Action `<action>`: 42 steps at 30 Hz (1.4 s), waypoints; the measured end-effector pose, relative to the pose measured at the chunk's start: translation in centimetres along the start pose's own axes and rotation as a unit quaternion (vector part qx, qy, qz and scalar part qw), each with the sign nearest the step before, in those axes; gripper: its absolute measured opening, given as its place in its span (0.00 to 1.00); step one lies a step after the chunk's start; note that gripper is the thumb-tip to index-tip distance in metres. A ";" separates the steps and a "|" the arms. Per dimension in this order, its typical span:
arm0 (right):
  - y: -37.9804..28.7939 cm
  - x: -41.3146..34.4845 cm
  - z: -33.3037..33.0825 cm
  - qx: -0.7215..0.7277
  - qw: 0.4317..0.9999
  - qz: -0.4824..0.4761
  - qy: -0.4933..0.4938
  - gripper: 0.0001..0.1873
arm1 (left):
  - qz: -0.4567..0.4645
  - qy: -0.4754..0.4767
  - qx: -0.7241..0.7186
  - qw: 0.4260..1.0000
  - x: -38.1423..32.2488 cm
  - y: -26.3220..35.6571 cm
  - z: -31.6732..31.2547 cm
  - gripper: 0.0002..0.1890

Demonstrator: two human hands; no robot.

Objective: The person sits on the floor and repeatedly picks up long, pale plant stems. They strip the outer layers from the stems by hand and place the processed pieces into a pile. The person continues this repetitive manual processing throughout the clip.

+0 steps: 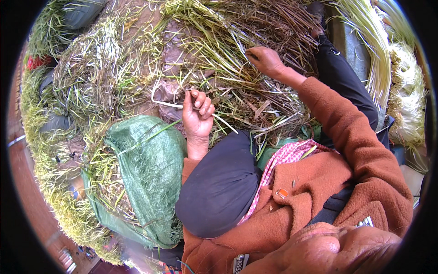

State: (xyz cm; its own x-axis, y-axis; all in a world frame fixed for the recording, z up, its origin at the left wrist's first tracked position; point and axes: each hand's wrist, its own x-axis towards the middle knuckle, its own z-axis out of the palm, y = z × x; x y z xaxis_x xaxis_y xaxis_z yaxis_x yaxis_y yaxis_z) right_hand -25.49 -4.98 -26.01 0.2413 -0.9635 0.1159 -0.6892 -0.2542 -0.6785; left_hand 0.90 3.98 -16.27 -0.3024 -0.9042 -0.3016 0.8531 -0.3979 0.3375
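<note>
My left hand is turned palm up above the litter, its fingers curled round a thin pale stalk that bends upward on the left; a pale end shows below the hand on the right. Farther forward and to the right, my right hand is curled over a heap of green and pale stalks. Its fingertips are hidden, so whether it grips any stalk cannot be told. A green woven sack, with loose leaf scraps in its mouth, lies left of my dark-trousered knee.
Bundles of long pale-green leaves lie on the right, beside more whitish bundles. Brown dry stems are heaped at the top. Tangled leaf litter spreads over the left. A pink checked cloth lies by my lap.
</note>
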 end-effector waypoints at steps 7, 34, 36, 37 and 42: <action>-3.3 -2.4 1.8 0.046 0.971 0.131 -0.196 0.18 | -0.007 0.021 0.015 1.000 0.1 -0.5 0.0 0.14; -5.7 -4.8 2.5 0.062 0.983 -0.073 -0.160 0.19 | 0.016 0.135 0.097 0.986 1.3 -1.6 -6.3 0.17; -5.4 -5.0 2.3 0.078 0.979 -0.018 -0.188 0.18 | 0.008 0.141 0.114 0.983 1.2 -1.8 -6.4 0.17; -5.1 -4.9 2.1 0.083 0.974 0.011 -0.208 0.17 | 0.003 0.152 0.124 0.981 1.2 -1.9 -6.3 0.17; -4.2 -4.3 0.7 0.386 0.892 0.124 -0.198 0.15 | -0.028 0.176 0.184 0.967 1.2 -2.9 -5.6 0.18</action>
State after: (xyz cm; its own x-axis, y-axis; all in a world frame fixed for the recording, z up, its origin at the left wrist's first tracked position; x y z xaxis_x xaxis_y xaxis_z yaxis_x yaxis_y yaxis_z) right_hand -23.17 0.27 -24.17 0.4751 -0.8377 -0.2692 -0.1160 0.2436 -0.9629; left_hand 0.42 4.90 -22.63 -0.1250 -0.7971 -0.5907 0.6112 -0.5309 0.5870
